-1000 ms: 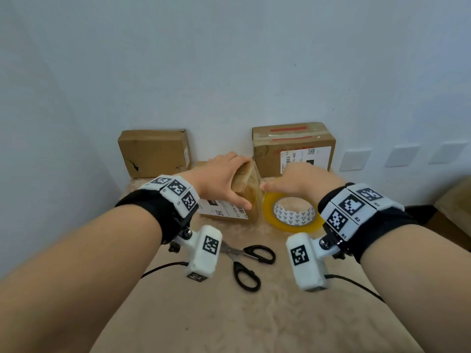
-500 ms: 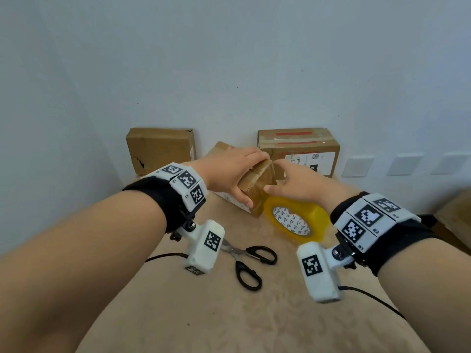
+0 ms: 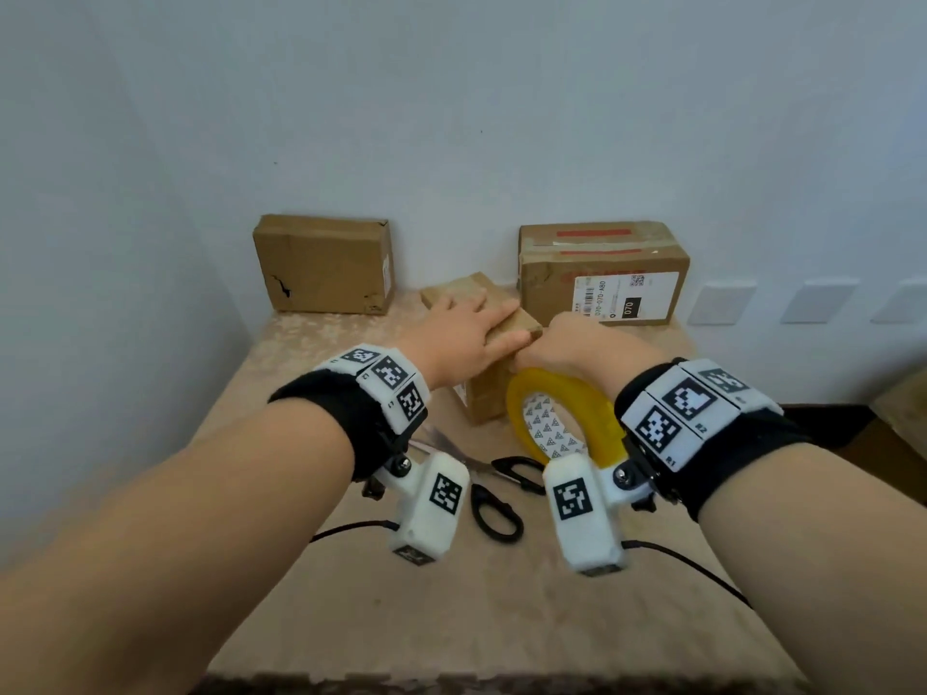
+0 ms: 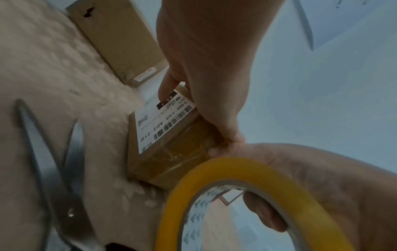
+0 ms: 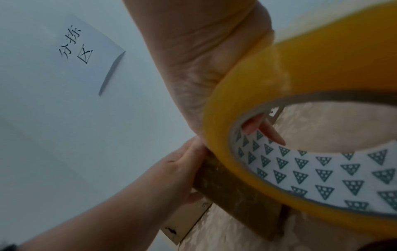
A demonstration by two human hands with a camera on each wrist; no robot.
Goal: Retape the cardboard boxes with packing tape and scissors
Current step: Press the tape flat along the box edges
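A small cardboard box (image 3: 494,398) stands mid-table with a white label (image 4: 163,122) on its left side and glossy tape on its near side (image 4: 178,152). My left hand (image 3: 466,333) grips it from above, fingers over the top and thumb (image 4: 167,88) on the label. My right hand (image 3: 582,343) touches the box's right top corner and holds a yellow packing tape roll (image 3: 592,418) upright against the box, fingers (image 5: 257,125) through its patterned core (image 5: 322,178). Black-handled scissors (image 3: 496,499) lie open on the table in front of the box, with no hand on them.
Two more cardboard boxes stand against the back wall: a plain one (image 3: 321,263) at the left, and a labelled one with red tape (image 3: 602,273) at the right. The beige table (image 3: 451,619) ends at a front edge near me. A wall closes the left side.
The roll went from lying flat on the table to upright in my right hand. The box turned from tilted to standing flat under my left hand.
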